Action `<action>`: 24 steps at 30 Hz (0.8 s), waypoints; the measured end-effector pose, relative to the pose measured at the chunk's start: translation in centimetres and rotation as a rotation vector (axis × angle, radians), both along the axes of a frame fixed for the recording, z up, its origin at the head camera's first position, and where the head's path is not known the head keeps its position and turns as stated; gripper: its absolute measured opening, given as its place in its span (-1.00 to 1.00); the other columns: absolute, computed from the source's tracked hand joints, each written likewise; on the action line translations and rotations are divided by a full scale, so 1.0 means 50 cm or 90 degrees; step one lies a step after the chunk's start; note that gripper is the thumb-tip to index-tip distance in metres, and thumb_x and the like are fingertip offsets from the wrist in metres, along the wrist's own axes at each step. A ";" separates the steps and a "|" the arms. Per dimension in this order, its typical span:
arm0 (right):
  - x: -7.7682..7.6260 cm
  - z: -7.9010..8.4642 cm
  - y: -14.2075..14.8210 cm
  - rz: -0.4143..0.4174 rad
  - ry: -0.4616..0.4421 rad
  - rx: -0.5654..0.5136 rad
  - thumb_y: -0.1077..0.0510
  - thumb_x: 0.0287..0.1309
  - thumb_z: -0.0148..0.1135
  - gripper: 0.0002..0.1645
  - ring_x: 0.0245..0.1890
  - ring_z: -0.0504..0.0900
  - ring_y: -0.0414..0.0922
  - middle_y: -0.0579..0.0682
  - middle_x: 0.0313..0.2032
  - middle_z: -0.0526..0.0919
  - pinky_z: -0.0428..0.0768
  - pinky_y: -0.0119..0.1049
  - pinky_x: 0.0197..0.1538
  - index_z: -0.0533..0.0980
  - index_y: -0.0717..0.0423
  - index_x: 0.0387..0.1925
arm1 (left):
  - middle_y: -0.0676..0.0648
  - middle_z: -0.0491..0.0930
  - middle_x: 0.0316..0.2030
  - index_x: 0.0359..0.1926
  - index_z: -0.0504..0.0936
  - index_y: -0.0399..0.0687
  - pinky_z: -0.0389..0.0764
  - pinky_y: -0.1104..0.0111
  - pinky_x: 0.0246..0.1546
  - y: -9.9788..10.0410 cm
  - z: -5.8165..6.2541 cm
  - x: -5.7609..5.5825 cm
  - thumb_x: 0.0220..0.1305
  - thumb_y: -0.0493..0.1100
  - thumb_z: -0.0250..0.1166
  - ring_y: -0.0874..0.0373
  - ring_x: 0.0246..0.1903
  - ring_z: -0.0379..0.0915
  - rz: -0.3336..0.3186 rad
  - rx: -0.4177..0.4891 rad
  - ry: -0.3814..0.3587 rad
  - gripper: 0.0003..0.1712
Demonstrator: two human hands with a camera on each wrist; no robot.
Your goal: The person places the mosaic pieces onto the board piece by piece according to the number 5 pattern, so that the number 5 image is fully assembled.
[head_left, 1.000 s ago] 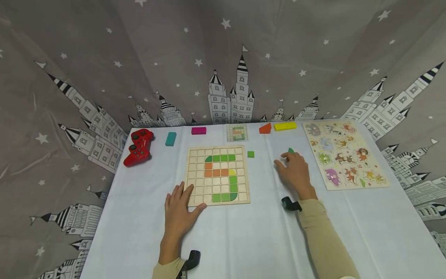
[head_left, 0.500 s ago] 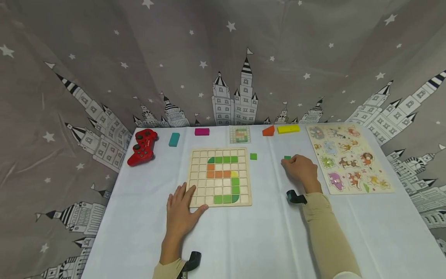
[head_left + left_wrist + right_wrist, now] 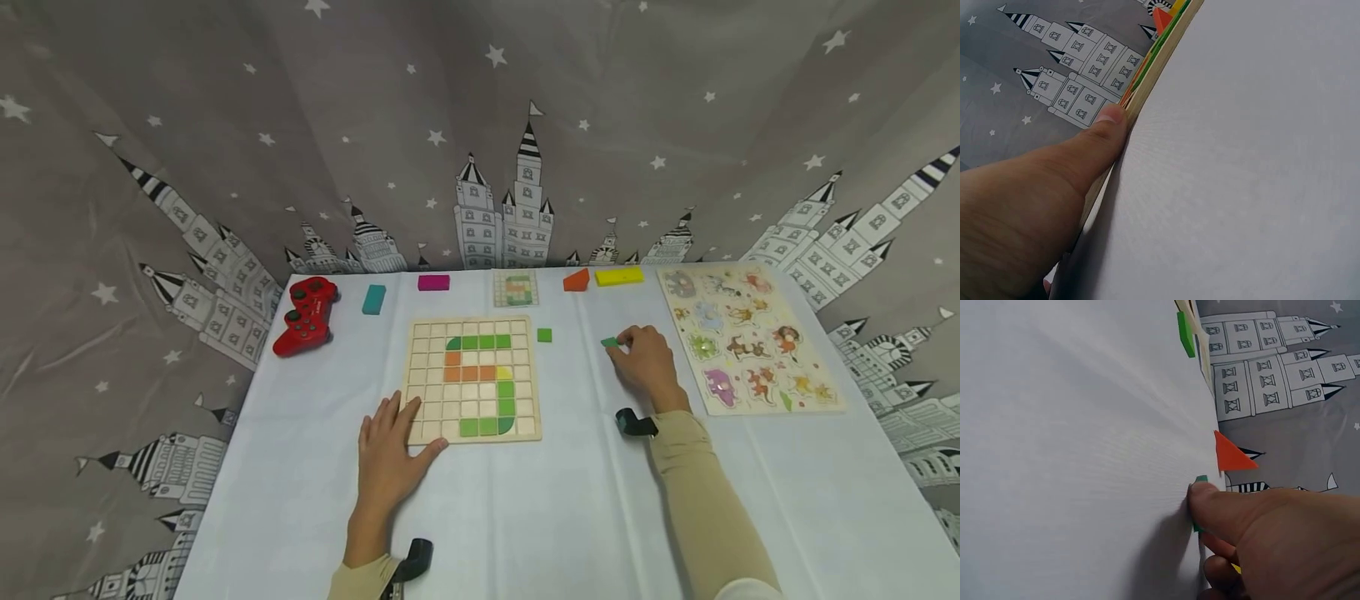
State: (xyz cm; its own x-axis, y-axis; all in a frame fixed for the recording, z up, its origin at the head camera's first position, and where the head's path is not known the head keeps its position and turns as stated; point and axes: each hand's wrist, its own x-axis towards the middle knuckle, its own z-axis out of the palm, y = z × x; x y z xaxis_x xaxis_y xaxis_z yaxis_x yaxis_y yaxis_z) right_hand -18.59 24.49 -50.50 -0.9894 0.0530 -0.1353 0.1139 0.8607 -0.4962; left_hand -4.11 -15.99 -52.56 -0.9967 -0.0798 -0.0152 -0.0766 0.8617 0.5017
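A wooden grid board (image 3: 427, 387) lies in the middle of the table, with green, orange and yellow tiles forming an S-like figure in its cells. My left hand (image 3: 390, 450) rests on the board's near left corner, fingers spread; in the left wrist view the thumb (image 3: 1110, 119) touches the board's edge. Right of the board, my right hand (image 3: 648, 362) pinches a small dark green tile (image 3: 610, 342) between thumb and fingers. That tile's exact outline is partly hidden by the thumb. A loose green square tile (image 3: 544, 335) lies just off the board's right edge.
A pattern card (image 3: 516, 288) lies behind the board. Along the back edge are magenta (image 3: 433, 282), orange (image 3: 576, 280) and yellow (image 3: 619, 276) blocks, with a teal block (image 3: 373, 299) and red game controller (image 3: 306, 317) at left. An animal puzzle board (image 3: 750, 337) lies at right.
My right hand reached down to the dark green tile, closed its fingers on it and now holds it tilted. The left hand stays on the board. The head view shifted slightly.
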 end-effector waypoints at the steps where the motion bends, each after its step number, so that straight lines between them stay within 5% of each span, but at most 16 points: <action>1: 0.002 0.000 -0.001 -0.001 0.003 -0.002 -0.04 0.35 0.24 -0.54 -0.03 0.49 0.20 0.28 -0.06 0.54 0.51 0.12 0.04 0.57 0.30 0.00 | -0.23 0.07 0.59 0.51 0.32 0.02 -0.24 -0.21 0.57 0.000 0.000 0.000 0.13 0.29 0.45 -0.22 0.61 -0.16 0.002 -0.002 -0.002 0.01; 9: 0.011 -0.008 -0.006 0.004 0.013 -0.010 -0.05 0.34 0.29 -0.44 0.01 0.48 0.17 0.27 0.03 0.54 0.50 0.12 0.15 0.52 0.22 0.21 | -0.23 0.07 0.59 0.51 0.32 0.03 -0.24 -0.20 0.58 0.001 0.001 0.001 0.13 0.29 0.45 -0.21 0.61 -0.16 0.003 -0.008 -0.009 0.02; 24: 0.042 0.000 -0.053 0.071 0.104 0.007 0.01 0.31 0.29 -0.57 0.00 0.53 0.15 0.21 -0.08 0.62 0.51 0.12 0.17 0.63 0.29 -0.01 | -0.23 0.07 0.59 0.52 0.31 0.02 -0.26 -0.20 0.58 0.000 0.004 -0.002 0.14 0.30 0.44 -0.21 0.61 -0.17 -0.003 -0.006 -0.012 0.02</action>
State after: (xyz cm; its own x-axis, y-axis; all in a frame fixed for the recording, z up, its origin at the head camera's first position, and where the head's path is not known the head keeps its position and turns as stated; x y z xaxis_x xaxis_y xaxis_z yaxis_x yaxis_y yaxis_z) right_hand -16.50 21.86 -50.52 -0.9980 -0.0574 0.0278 -0.0637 0.8692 -0.4903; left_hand -4.21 -16.01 -52.37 -0.9966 -0.0755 -0.0325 -0.0818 0.8668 0.4920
